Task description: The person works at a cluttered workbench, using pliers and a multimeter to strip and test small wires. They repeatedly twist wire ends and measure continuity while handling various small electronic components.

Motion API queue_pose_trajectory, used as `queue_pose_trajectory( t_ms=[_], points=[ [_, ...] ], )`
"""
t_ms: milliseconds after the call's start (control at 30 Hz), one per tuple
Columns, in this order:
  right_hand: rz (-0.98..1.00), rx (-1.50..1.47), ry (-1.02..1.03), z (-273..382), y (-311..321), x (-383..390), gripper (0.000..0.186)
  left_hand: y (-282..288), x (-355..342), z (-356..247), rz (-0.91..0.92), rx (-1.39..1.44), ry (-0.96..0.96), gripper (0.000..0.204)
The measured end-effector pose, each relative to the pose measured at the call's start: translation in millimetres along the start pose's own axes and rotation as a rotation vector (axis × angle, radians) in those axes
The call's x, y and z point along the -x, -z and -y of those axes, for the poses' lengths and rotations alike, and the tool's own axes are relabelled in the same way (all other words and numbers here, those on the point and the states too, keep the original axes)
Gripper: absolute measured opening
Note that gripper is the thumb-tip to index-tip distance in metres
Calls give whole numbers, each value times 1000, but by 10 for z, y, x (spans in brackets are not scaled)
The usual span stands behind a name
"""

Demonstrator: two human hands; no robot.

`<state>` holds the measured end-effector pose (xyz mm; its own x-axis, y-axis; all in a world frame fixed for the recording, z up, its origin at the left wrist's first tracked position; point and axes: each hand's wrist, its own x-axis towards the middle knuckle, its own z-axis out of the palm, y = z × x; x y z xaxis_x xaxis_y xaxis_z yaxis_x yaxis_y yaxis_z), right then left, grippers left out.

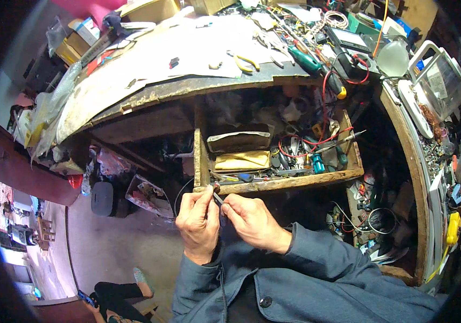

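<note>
Workshop bench (225,84) space surrounds an open wooden drawer (295,184). Near the drawer's left front corner, the left hand (201,223) and right hand (254,220) pinch a small slim piece (218,198), perhaps metal, mostly hidden by fingers. Inside the drawer lies a yellow packet (242,160); beyond it, yellow-handled pliers (245,63) rest on white paper (171,51).

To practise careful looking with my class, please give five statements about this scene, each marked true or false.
1. The left hand and right hand are close together. True.
2. The yellow-handled pliers lie inside the drawer. False: they lie on the white sheet.
3. A slim grey piece shows between the hands. True.
4. The sleeves are bright red. False: they are dark grey-blue.
5. A red cable trails into the drawer. True.
</note>
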<state>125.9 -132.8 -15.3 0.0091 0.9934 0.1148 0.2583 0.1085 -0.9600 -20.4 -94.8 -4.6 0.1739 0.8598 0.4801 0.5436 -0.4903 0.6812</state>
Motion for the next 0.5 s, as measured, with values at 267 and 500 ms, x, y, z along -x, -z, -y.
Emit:
queue_pose_trajectory(
  t_ms=[267, 500],
  points=[
    [370, 191, -52, 133, 442, -368, 23, 17, -7, 78, 28, 115, -14, 30],
    [597, 412, 123, 173, 651, -752, 27, 7, -55, 90, 41, 162, 12, 28]
  ],
)
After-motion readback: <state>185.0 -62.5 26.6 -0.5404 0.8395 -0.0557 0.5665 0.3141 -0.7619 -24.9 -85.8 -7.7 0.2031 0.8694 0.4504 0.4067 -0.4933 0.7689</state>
